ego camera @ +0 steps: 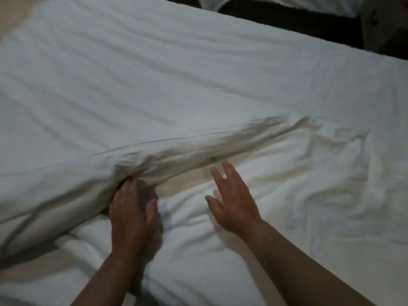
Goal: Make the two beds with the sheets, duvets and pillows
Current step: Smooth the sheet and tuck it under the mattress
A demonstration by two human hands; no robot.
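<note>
L hand (130,208) fingertips hidden under duvet (154,85) fold — grip unclear; R hand (234,204) spread.

Dim, soft focus; motion blur mid-frame.

two bare hands at the edge of a white duvet on a bed

the duvet (154,74) lies wrinkled across the far and left part of the bed, its near edge bunched in a blurred fold. the left hand (130,210) reaches into that fold, fingertips hidden in the cloth. the right hand (234,204), fingers spread and straight, is over the rumpled white sheet (309,195) just beside the fold. beyond a dark floor (287,21), white bedding of a second bed (309,3) shows.
</note>
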